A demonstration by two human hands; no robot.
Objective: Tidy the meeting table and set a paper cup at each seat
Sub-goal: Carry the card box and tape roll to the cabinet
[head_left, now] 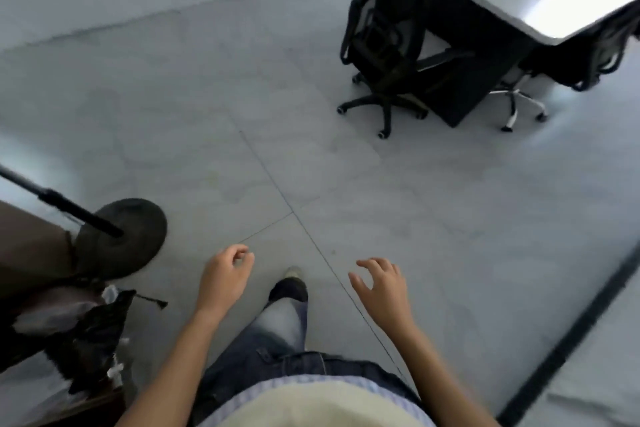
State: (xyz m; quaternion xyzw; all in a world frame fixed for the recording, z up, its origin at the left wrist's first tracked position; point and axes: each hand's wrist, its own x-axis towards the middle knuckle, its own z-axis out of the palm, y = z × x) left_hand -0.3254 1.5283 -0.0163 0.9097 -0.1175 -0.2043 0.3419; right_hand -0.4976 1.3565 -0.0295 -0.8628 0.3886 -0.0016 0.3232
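Meeting table (540, 0) occupies the upper right of the frame; an office chair (377, 45) stands against its near end, presumably parked as a seat; no paper cup is visible. Both hands lie at lower centre, well apart from the table; left hand (225, 276) loosely curled, right hand (384, 291) fingers spread; both empty, probably free in mid-stride.
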